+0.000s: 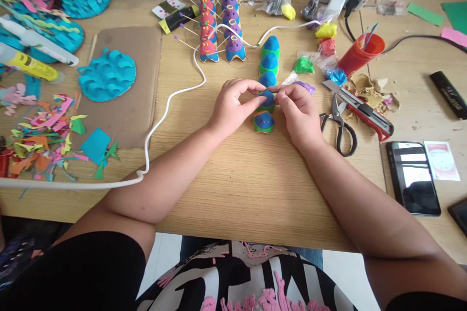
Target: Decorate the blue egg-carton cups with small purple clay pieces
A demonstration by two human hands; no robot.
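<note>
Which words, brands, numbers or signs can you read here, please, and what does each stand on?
None can be read for certain.
Marker: lettering too blurred.
Glue stick: print too small.
Cutter: marking too small.
Shirt: large letter-like shapes, partly hidden.
Pink-printed card: too blurred.

Matt painted cups (pixel 268 79) (smooth wood tabletop (pixel 233 194))

Free tabletop (pixel 233 189) nearside, scissors (pixel 337 115) an obstacle rightward
</note>
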